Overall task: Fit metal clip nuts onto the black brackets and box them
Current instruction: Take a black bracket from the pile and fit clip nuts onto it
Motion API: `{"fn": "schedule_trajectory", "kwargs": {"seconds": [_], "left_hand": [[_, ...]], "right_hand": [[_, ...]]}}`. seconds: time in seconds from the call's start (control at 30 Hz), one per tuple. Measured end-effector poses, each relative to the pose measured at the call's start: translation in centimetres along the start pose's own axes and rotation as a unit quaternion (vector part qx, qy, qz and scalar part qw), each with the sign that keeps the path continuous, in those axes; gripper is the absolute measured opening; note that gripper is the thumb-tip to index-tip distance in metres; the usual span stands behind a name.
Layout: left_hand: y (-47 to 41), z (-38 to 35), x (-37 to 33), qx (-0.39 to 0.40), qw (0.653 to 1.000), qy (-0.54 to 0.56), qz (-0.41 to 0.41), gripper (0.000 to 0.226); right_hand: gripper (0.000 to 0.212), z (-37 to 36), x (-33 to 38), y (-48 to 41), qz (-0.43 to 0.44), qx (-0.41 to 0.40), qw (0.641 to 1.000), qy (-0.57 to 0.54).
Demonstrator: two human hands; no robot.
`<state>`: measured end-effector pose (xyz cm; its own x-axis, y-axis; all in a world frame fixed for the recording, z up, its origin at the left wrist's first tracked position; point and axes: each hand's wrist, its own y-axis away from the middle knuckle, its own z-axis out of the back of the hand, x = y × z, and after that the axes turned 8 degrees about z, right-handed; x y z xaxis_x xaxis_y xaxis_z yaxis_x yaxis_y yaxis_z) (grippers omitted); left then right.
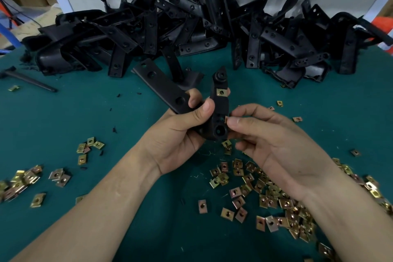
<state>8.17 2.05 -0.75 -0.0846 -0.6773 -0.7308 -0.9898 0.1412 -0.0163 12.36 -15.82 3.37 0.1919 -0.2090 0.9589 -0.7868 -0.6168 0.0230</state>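
My left hand (180, 134) grips a black bracket (220, 110) above the middle of the green table, its long arm (161, 89) pointing up and left. One brass clip nut (221, 92) sits fitted on the bracket's upper edge. My right hand (274, 144) pinches a second clip nut (226, 119) between thumb and forefinger, held against the bracket's right edge just above a round hole. Loose clip nuts (265, 193) lie scattered under and around my right hand.
A big heap of black brackets (191, 32) fills the back of the green table (127, 117). More clip nuts lie in small groups at the left (21, 181) and centre left (87, 149). A thin black rod (29, 80) lies far left. Cardboard shows at the top left corner.
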Motion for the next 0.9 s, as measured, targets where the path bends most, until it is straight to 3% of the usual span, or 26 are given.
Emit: {"fn": "schedule_trajectory", "kwargs": {"seconds": [0.17, 0.4, 0.57, 0.9], "left_hand": [[0.0, -0.1, -0.3, -0.038, 0.999, 0.004, -0.003, 0.03], [0.3, 0.1, -1.1, -0.056, 0.987, 0.145, -0.024, 0.026], [0.1, 0.1, -0.2, -0.013, 1.0, 0.024, -0.014, 0.029], [0.1, 0.4, -0.3, 0.002, 1.0, -0.003, -0.021, 0.032]], "right_hand": [[0.025, 0.2, -0.3, -0.1, 0.067, -0.011, 0.992, 0.109], [0.021, 0.9, -0.1, -0.2, 0.096, -0.087, 0.985, 0.117], [0.021, -0.7, -0.8, 0.1, 0.074, -0.05, 0.992, 0.084], [0.024, -1.1, -0.9, 0.3, 0.064, -0.054, 0.995, 0.062]]}}
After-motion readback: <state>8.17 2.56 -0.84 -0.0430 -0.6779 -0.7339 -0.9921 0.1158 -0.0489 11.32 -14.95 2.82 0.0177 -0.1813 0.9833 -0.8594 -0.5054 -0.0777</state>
